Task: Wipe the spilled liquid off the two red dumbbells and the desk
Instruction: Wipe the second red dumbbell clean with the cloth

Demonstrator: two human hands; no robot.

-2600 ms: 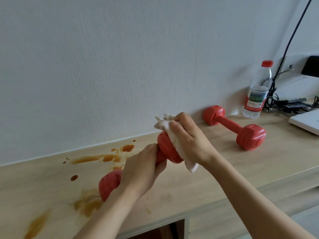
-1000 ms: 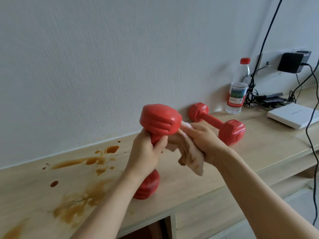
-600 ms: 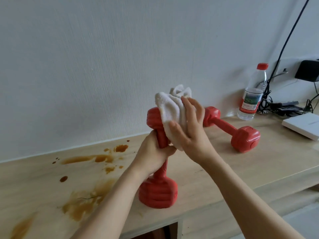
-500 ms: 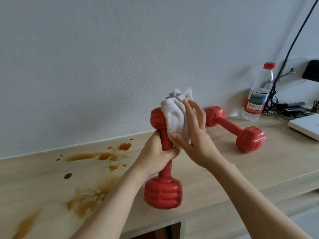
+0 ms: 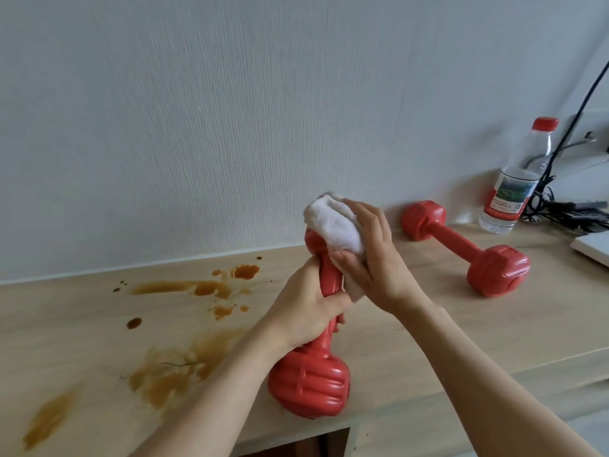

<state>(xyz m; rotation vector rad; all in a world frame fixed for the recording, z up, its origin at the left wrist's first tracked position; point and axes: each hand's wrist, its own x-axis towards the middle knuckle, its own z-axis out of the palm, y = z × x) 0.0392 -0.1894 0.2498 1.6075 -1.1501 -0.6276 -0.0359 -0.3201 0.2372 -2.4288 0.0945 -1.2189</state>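
A red dumbbell (image 5: 309, 387) stands nearly upright near the front edge of the wooden desk (image 5: 412, 338). My left hand (image 5: 304, 308) grips its handle. My right hand (image 5: 375, 262) holds a white cloth (image 5: 336, 224) wrapped over the dumbbell's upper head, which is mostly hidden. A second red dumbbell (image 5: 461, 247) lies on the desk to the right, near the wall. Brown spilled liquid (image 5: 178, 371) spreads over the desk to the left, with more splashes (image 5: 204, 286) nearer the wall.
A plastic water bottle (image 5: 514, 189) with a red cap stands by the wall at the right. Black cables and a charger (image 5: 573, 209) lie beside it. A white flat device (image 5: 593, 247) sits at the right edge. The desk's front edge runs just below the held dumbbell.
The dumbbell went from tilted in the air to standing on its lower head. My right hand with the cloth moved over the upper head and now covers it.
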